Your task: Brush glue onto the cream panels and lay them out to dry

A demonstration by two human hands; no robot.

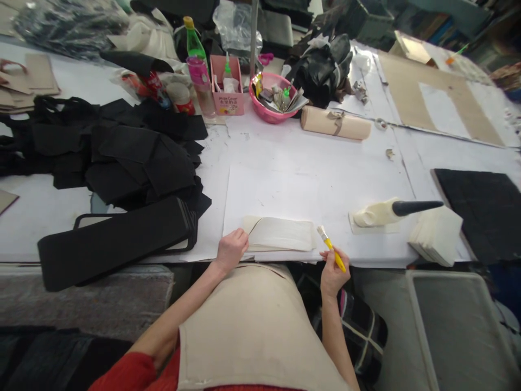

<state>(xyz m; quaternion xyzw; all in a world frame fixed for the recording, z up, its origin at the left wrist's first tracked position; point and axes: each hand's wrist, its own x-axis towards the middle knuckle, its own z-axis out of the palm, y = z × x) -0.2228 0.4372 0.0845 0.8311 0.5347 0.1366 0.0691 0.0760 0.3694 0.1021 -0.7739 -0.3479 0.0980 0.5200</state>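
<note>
Seen from the head camera: working at a white table point(268, 184), gripping a yellow-handled brush point(336, 259) in the right hand point(336, 274), fingers closed narrowly about the handle, bristles just beside the right end of some pale sheets point(283, 234). Pinching the left end of those sheets in the left hand point(233, 250), thumb and fingers drawn close together, near what looks like a curled corner of the top layer. Lying between both hands, close to the table's front edge, directly before a beige apron point(260, 326).

Chief risk, by all appearances, at the pinch: could crease the top layer through too hard a tug, or skew the layers through a pull from one end only. Could also send the sheets over the front edge after a careless drag. Impossible to tell how firmly pinched.

Impossible to tell, too, whether wet or dry at the bristles; if wet, could spot the table or the sheets' right end through a dipped wrist.

To the right, on a small pad, a pale container-like object point(372, 213) with a dark handle point(417, 207) jutting toward a stack of pale pieces point(433, 236): could tip after a knock to that handle. To the left, long black panels point(118, 239) overhanging the front edge: could slide off after a bump from the left elbow.
</note>
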